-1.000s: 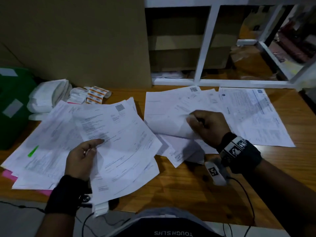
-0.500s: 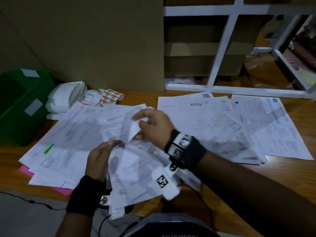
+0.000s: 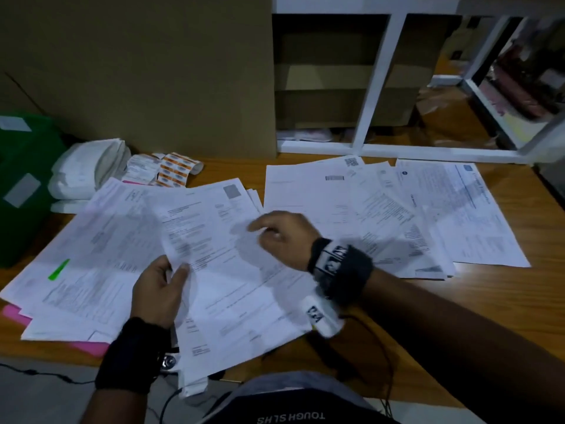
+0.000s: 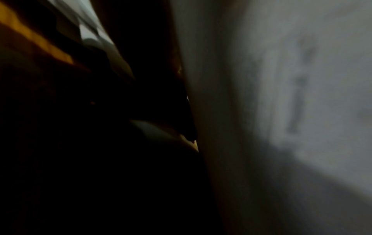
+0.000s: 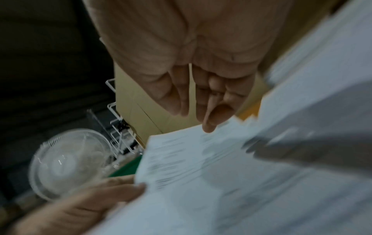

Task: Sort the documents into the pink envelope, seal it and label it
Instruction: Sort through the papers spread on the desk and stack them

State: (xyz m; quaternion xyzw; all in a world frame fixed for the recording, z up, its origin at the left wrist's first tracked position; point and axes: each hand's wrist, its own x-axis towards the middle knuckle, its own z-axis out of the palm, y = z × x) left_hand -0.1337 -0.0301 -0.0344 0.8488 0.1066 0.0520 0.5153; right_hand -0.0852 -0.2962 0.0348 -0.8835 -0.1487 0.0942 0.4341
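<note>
1. Wooden desk (image 3: 458, 316), smooth and warm brown, carries everything; a plain cardboard sheet (image 3: 153, 71) stands behind it beside a white shelf frame (image 3: 376, 78).
2. Right of the held sheaf, a fan of loose papers (image 3: 412, 215) lies flat on the desk: thin white printed sheets, overlapping.
3. Left of the held sheaf, a second spread of papers (image 3: 91, 249) covers the pink envelope (image 3: 12, 313), of which only a corner and a lower edge show. It looks flat and stiffer than the sheets.
4. Held sheaf (image 3: 220, 270): several limp printed pages, tilted up off the desk.
5. Left hand (image 3: 159, 292) grips the sheaf's left edge, thumb on top, fingers curled beneath.
6. Right hand (image 3: 284, 237) hovers over the sheaf, fingers relaxed and holding nothing; the right wrist view shows them loose just above the page.
7. Beyond the left spread sit a green bin (image 3: 24, 185), folded white bags (image 3: 88, 172) and a strip of orange labels (image 3: 174, 169).
8. Risks, as I judge: a one-edge grip lets slick pages slide apart and mix with either spread; pulling the buried envelope out could drag the sheets above it off the desk edge.
</note>
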